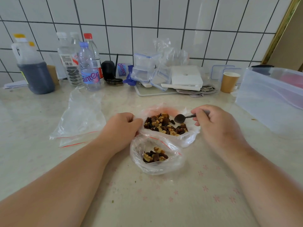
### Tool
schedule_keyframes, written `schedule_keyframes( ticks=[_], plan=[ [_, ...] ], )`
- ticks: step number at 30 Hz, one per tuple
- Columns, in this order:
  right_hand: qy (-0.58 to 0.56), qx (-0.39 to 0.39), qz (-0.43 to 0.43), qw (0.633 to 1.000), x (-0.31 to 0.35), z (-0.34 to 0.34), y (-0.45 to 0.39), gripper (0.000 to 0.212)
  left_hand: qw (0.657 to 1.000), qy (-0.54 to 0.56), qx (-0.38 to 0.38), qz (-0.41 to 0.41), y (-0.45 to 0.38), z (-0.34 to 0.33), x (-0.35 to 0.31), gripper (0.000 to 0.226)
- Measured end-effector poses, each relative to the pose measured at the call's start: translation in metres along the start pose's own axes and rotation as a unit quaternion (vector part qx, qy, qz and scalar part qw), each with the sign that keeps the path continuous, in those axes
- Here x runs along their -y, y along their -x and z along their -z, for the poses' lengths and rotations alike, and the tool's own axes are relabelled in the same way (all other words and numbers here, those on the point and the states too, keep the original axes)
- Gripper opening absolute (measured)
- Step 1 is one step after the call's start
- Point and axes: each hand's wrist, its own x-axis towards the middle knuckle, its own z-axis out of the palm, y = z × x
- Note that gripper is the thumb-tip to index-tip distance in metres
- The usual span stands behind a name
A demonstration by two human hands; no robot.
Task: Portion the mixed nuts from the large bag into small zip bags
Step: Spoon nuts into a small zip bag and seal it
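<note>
At frame centre on the pale table [49, 161], the floppy clear large bag of mixed nuts [165, 124] looks light and slippery; the left hand [122, 128] pinches its limp rim, the best hold. Just below, the thin small red-zip bag [155, 154] sags open, part-filled, while the right hand [216, 125] fingers curl round a dark metal spoon [182, 118] over the nuts.

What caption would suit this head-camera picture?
Right hand holds a spoon over the large bag of nuts; left hand grips its edge.

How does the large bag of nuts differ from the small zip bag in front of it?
The large bag holds a wide heap of nuts; the small zip bag holds only a few. The left hand grips the large bag's edge; the small zip bag sits untouched. Both are clear plastic and open.
</note>
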Motion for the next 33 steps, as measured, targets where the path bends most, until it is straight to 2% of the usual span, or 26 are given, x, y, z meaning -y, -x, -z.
schedule_keyframes(
  ticks=[3,7,12,17,23,29,33],
  plan=[
    [-0.010,0.035,0.008,0.999,-0.001,-0.005,-0.001,0.024,1.000,0.005,0.003,-0.002,0.000,0.001,0.000,0.036],
    [-0.137,0.023,-0.083,0.987,-0.006,-0.006,-0.007,0.028,1.000,0.012,0.009,-0.004,0.001,0.001,0.000,0.036],
    [-0.267,0.015,-0.188,0.945,-0.016,-0.007,-0.017,0.031,1.000,0.002,0.004,-0.006,0.000,0.000,-0.001,0.037],
    [-0.327,0.077,-0.208,0.919,-0.014,-0.012,-0.015,0.028,1.000,0.000,0.010,-0.010,0.000,0.000,0.000,0.038],
    [-0.395,0.042,-0.282,0.873,-0.013,-0.008,-0.018,0.030,1.000,0.002,0.003,-0.010,-0.001,0.000,0.001,0.038],
    [-0.453,0.031,-0.290,0.843,-0.009,0.001,-0.019,0.030,1.000,0.011,-0.001,-0.009,-0.001,-0.002,0.003,0.039],
    [-0.494,0.064,-0.277,0.822,-0.002,0.010,-0.015,0.032,1.000,0.018,0.001,-0.004,-0.002,-0.002,0.004,0.038]
  ],
)
